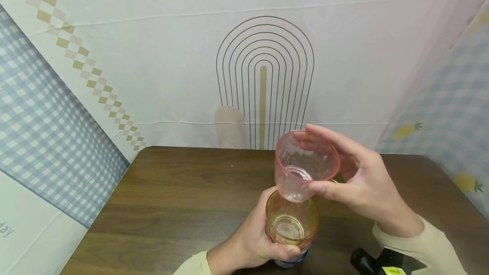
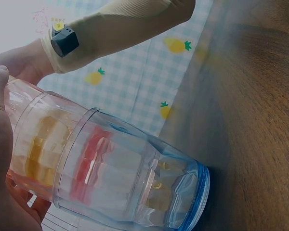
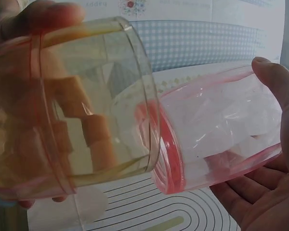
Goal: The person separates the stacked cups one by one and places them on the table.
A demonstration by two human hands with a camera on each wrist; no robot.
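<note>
My left hand grips a stack of nested clear plastic cups near its top, fingers and thumb round the side. Uppermost in the stack is a yellow-tinted cup, its mouth facing up. Below it show pinkish walls and, at the bottom, a blue-tinted cup with its base close over the table. My right hand holds a separate pink-tinted cup between thumb and fingers. This cup tilts above the stack, and its base overlaps the far rim of the yellow cup in the head view.
The dark wooden table lies under both hands. Behind it hangs a white patterned cloth, with blue checked cloth on the left side. A black wrist camera is strapped to the right sleeve.
</note>
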